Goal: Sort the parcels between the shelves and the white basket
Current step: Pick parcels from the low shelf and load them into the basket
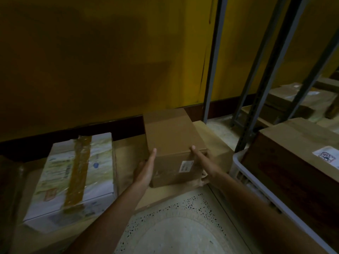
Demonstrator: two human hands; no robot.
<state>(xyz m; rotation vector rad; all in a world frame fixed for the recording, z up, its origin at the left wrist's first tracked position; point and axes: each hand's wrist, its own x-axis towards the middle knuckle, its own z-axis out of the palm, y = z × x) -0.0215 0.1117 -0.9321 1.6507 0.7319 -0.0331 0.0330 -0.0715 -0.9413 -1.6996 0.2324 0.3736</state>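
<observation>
A small brown cardboard parcel (174, 143) with a white label on its near face sits on a flat sheet of cardboard by the yellow wall. My left hand (145, 170) lies flat against its left side with straight fingers. My right hand (202, 164) presses its right side, thumb up at the top edge and fingers under the lower corner. The white basket (238, 163) stands at the right with a large brown box (300, 156) inside it.
A white printed box (77, 173) sealed with brown tape lies at the left. Grey shelf uprights (212, 70) rise at the right, with more brown parcels (293, 101) on the low shelf behind them. Speckled floor lies in front.
</observation>
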